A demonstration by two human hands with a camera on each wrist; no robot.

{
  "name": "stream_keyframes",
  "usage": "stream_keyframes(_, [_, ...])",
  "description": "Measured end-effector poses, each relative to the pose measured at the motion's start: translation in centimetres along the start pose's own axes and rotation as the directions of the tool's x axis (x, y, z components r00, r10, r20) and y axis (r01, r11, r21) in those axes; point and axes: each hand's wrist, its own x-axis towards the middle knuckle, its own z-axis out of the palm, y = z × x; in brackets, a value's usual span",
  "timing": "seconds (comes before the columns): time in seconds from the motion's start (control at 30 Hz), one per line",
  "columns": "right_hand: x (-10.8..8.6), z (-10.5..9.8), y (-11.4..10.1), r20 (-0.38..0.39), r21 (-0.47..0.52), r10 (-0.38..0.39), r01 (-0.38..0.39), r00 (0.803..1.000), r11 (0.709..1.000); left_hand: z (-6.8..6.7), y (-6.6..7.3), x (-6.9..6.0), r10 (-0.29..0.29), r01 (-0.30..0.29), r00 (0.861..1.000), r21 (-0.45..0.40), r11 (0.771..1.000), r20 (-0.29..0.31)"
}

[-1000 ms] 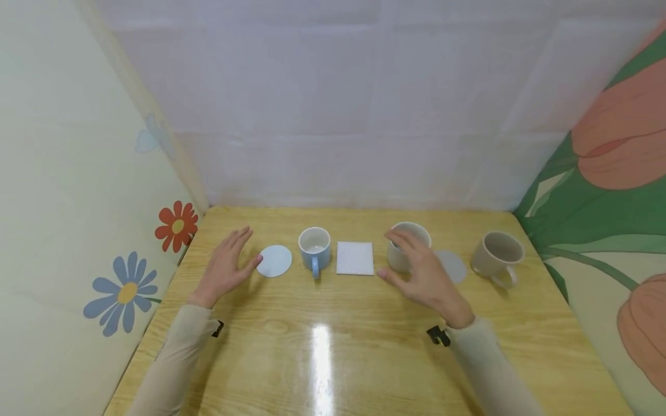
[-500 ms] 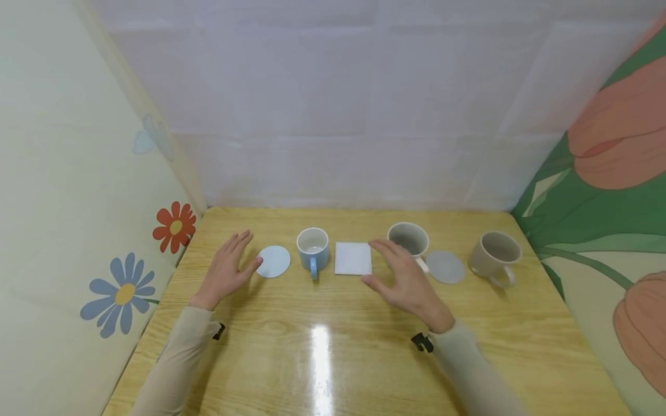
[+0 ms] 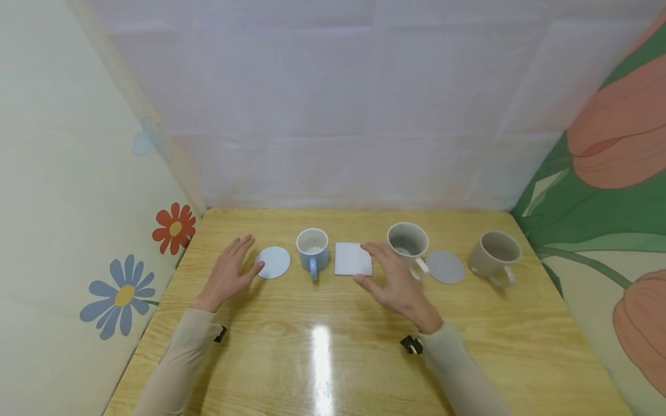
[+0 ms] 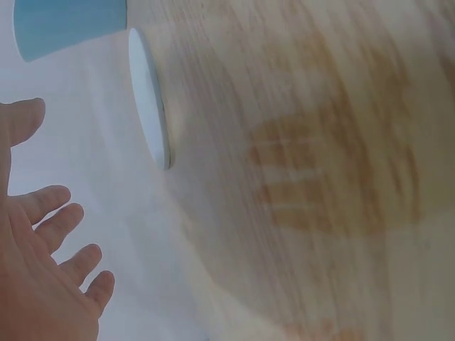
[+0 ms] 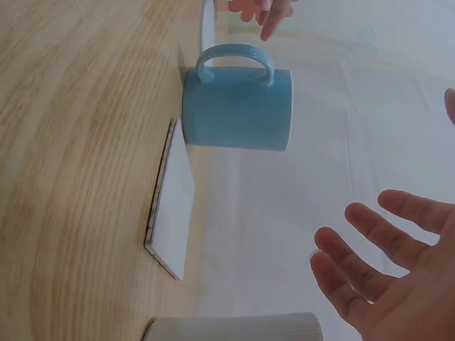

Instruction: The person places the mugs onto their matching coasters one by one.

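Wooden table (image 3: 270,352), square white coaster (image 3: 350,260).

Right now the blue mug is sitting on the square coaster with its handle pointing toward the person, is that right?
Not quite: the blue mug stands directly on the table, to the left of the square coaster, as the head view shows. Its handle does point toward the person.
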Motion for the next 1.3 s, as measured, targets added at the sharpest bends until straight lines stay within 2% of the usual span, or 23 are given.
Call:
stream_keyframes(0.3, [-0.2, 1.5, -0.4, 0.025, 0.076, 0.009, -0.011, 1.000, 0.997, 0.5, -0.1, -0.2, -0.022, 0.022, 0.999, 0.008, 1.000, 0.027])
stream_keyframes(0.57, [0.1, 2.9, -0.8, 0.048, 0.093, 0.015, -0.019, 0.999, 0.995, 0.7, -0.2, -0.1, -0.030, 0.029, 0.998, 0.015, 0.999, 0.053])
stream_keyframes(0.73, [0.2, 3.4, -0.8, 0.032, 0.111, 0.026, -0.029, 0.999, 0.993, 1.0, 0.1, 0.0, -0.010, 0.011, 0.996, -0.010, 1.000, 0.088])
stream_keyframes(0.93, [0.4, 4.1, -0.5, 0.021, 0.121, 0.031, -0.033, 0.999, 0.992, 1.3, 0.0, 0.2, -0.019, 0.017, 0.992, 0.020, 1.000, 0.122])
stream_keyframes(1.13, [0.5, 4.5, -0.5, 0.063, 0.156, 0.072, -0.081, 0.995, 0.984, 1.4, -0.2, 0.3, -0.036, 0.032, 0.989, 0.029, 0.999, 0.142])
stream_keyframes(1.3, [0.6, 4.9, -0.4, 0.069, 0.180, 0.089, -0.100, 0.994, 0.979, 1.4, -0.1, 0.3, -0.044, 0.039, 0.985, 0.038, 0.999, 0.165])
